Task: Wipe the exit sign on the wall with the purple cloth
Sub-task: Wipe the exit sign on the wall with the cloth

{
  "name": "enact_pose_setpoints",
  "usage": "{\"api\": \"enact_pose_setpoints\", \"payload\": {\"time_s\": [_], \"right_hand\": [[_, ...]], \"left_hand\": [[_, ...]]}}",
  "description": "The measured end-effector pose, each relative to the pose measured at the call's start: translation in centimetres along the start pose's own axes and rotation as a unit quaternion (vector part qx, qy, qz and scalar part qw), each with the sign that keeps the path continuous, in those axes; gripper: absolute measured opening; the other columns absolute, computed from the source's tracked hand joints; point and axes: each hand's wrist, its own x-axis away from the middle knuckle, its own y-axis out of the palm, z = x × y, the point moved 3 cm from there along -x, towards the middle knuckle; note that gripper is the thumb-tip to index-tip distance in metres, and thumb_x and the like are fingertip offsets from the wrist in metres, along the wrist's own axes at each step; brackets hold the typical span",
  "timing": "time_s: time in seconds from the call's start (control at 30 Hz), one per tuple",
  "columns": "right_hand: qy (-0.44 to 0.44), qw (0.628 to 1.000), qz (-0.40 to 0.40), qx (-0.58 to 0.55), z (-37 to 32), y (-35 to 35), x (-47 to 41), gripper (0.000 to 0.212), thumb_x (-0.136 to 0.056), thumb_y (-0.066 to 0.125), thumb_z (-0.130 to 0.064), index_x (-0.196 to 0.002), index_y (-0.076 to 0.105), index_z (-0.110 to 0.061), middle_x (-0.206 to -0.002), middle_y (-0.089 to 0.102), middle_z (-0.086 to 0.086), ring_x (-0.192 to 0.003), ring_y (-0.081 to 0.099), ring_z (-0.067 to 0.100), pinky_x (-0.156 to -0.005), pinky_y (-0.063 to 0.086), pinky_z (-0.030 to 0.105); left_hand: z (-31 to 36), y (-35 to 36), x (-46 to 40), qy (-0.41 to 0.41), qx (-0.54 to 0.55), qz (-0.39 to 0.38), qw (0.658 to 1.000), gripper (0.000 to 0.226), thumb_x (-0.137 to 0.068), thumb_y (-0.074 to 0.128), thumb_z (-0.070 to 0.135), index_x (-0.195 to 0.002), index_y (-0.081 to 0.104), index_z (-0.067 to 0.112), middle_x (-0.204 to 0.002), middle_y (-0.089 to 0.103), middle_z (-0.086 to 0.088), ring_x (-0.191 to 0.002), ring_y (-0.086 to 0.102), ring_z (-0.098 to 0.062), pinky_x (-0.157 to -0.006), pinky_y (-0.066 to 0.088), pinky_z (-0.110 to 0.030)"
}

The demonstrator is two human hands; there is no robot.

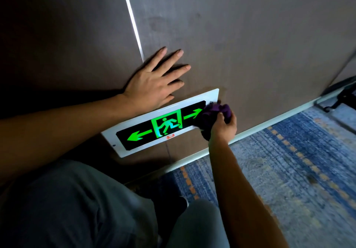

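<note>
Here, one exit sign (159, 124) — one purple cloth (215, 113)

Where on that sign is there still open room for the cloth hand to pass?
Free: the sign from its left arrow to the running figure. Crowded: the right end, under the purple cloth in the right hand; left hand borders above.

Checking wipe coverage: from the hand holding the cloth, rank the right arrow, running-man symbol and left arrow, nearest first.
From the right hand with the purple cloth:
1. Right arrow, beside the cloth.
2. Running-man symbol, at the sign's centre.
3. Left arrow, at the far end.
</note>
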Motion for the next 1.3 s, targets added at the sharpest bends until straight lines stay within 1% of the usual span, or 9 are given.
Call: {"api": "enact_pose_setpoints", "payload": {"time_s": [0.1,0.17,0.27,0.4,0.67,0.8,0.97,1.13,1.3], "right_hand": [[0.055,0.992,-0.055,0.104,2.0,-0.7,-0.9,0.05,-0.092,0.07,-0.026,-0.141,0.056,-0.024,-0.132,0.067,0.006,-0.12,0.064,0.031,-0.108,0.049,0.043],[0.088,0.984,-0.098,0.12,3.0,0.0,-0.9,0.048,-0.088,0.073,-0.019,-0.134,0.059,-0.021,-0.127,0.069,0.012,-0.114,0.067,0.035,-0.103,0.053,0.049],[0.101,0.988,-0.069,0.098,3.2,0.9,-1.2,0.028,-0.087,0.065,-0.012,-0.11,0.068,-0.028,-0.109,0.072,0.011,-0.102,0.07,0.038,-0.09,0.059,0.056],[0.101,0.991,-0.04,0.075,2.0,1.7,-1.7,0.039,-0.088,0.057,-0.012,-0.12,0.068,-0.031,-0.108,0.072,0.009,-0.096,0.071,0.038,-0.078,0.063,0.059],[0.015,0.997,-0.023,0.078,-0.8,2.4,-1.0,0.043,-0.089,0.056,-0.01,-0.121,0.067,-0.036,-0.108,0.07,-0.002,-0.104,0.068,0.027,-0.093,0.059,0.05],[-0.062,0.995,-0.019,0.079,-3.5,3.2,-0.5,0.046,-0.086,0.059,-0.012,-0.127,0.068,-0.032,-0.116,0.073,0.002,-0.107,0.069,0.027,-0.092,0.056,0.036],[-0.091,0.993,-0.049,0.056,-6.8,4.5,-0.1,0.055,-0.086,0.061,-0.013,-0.14,0.061,-0.025,-0.122,0.069,0.01,-0.111,0.068,0.028,-0.106,0.05,0.038],[-0.115,0.988,-0.073,0.079,-6.5,3.9,0.3,0.057,-0.092,0.063,-0.015,-0.148,0.053,-0.027,-0.13,0.063,0.011,-0.117,0.064,0.028,-0.109,0.048,0.04],[-0.161,0.983,-0.045,0.073,-3.0,1.9,-0.2,0.06,-0.092,0.064,-0.011,-0.149,0.052,-0.023,-0.136,0.061,0.01,-0.126,0.058,0.027,-0.106,0.039,0.029]], "left_hand": [[0.1,-0.2,-0.1,0.001,0.004,-0.002,1.0,0.045,-0.097,0.061,0.047,-0.134,0.066,0.022,-0.171,0.032,-0.007,-0.161,0.016,-0.044,-0.129,0.001,-0.063],[0.1,-0.1,0.0,0.004,-0.006,-0.006,1.0,0.046,-0.098,0.061,0.048,-0.135,0.065,0.023,-0.171,0.031,-0.008,-0.161,0.016,-0.044,-0.129,0.002,-0.063],[0.1,0.1,0.0,0.013,-0.009,-0.006,1.0,0.047,-0.098,0.06,0.049,-0.137,0.063,0.023,-0.172,0.028,-0.008,-0.161,0.014,-0.045,-0.129,0.003,-0.064],[0.1,0.5,0.0,0.013,-0.002,0.001,1.0,0.047,-0.098,0.059,0.049,-0.137,0.063,0.022,-0.172,0.028,-0.009,-0.161,0.013,-0.046,-0.129,-0.002,-0.064],[0.0,0.7,0.0,0.013,-0.002,-0.006,1.0,0.047,-0.099,0.06,0.049,-0.138,0.063,0.022,-0.173,0.027,-0.01,-0.161,0.012,-0.046,-0.129,-0.001,-0.065],[0.1,0.4,0.0,0.011,-0.004,-0.012,1.0,0.046,-0.099,0.06,0.048,-0.137,0.063,0.023,-0.173,0.028,-0.008,-0.161,0.014,-0.046,-0.129,0.005,-0.065],[0.1,0.0,-0.2,0.013,-0.001,-0.015,1.0,0.042,-0.099,0.061,0.048,-0.133,0.067,0.026,-0.172,0.031,-0.007,-0.161,0.015,-0.045,-0.129,0.005,-0.065],[0.1,0.0,-0.1,0.003,0.003,-0.005,1.0,0.041,-0.098,0.063,0.045,-0.132,0.068,0.024,-0.171,0.033,-0.008,-0.161,0.015,-0.045,-0.13,0.003,-0.064],[0.0,-0.7,-0.1,0.016,0.005,-0.014,1.0,0.043,-0.095,0.066,0.047,-0.132,0.069,0.025,-0.17,0.034,-0.007,-0.16,0.016,-0.045,-0.129,0.004,-0.065]]}}
